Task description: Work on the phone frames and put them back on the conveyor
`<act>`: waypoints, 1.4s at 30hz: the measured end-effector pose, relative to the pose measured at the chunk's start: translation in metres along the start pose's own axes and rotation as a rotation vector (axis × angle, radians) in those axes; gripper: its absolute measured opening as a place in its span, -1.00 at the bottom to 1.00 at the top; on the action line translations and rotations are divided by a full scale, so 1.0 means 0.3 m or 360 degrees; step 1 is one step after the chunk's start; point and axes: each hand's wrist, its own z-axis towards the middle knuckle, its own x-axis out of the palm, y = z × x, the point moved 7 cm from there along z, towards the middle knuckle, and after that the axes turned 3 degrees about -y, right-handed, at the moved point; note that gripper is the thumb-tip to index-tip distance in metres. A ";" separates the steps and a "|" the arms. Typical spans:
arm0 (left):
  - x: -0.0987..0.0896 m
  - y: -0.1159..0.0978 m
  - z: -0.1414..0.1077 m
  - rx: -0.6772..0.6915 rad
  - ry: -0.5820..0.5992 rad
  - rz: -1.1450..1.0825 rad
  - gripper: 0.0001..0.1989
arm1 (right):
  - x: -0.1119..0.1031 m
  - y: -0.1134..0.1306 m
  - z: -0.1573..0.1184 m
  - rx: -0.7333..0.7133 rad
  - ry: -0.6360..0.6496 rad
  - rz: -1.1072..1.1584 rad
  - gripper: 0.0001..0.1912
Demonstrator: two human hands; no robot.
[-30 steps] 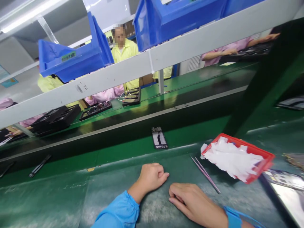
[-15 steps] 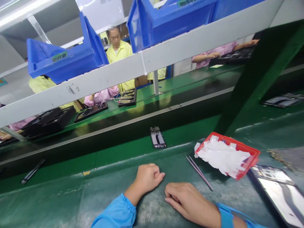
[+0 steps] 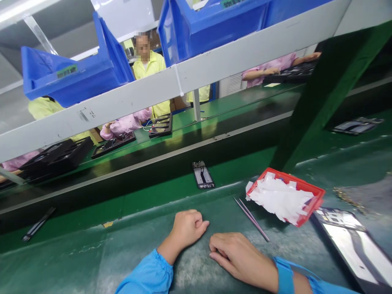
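Both the left hand (image 3: pixel 187 229) and right hand (image 3: pixel 239 257) rest loosely curled and empty on the tabletop (image 3: pixel 137 253), leaving the tweezers (image 3: pixel 253 220) within easy reach.

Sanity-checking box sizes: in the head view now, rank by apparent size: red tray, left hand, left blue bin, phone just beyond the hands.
1. Left blue bin
2. Red tray
3. Left hand
4. Phone
Image size only; distances differ.
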 end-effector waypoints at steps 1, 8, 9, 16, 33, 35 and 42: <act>-0.001 -0.001 0.000 0.0001 0.0002 -0.0001 -0.56 | 0.000 0.000 -0.001 -0.0003 -0.0005 0.0005 -0.89; 0.000 -0.001 0.002 0.0004 0.0014 0.0006 -0.56 | 0.007 -0.008 -0.003 -0.0018 -0.0008 -0.0004 -0.90; 0.001 0.000 0.001 0.0002 0.0015 0.0005 -0.56 | 0.008 -0.008 -0.003 -0.0019 -0.0005 -0.0005 -0.90; -0.001 -0.002 0.001 -0.0006 0.0017 0.0003 -0.55 | 0.003 -0.005 -0.004 -0.0002 -0.0009 0.0022 -0.90; 0.004 0.001 0.002 0.0019 0.0025 0.0043 -0.57 | 0.016 -0.011 -0.004 -0.0022 0.0007 0.0004 -0.91; 0.006 0.002 0.001 0.0024 0.0028 0.0039 -0.57 | 0.016 -0.012 -0.004 -0.0018 0.0016 0.0003 -0.91; 0.010 0.005 -0.001 0.0029 0.0028 0.0021 -0.57 | 0.006 -0.008 -0.005 -0.0002 0.0020 0.0024 -0.90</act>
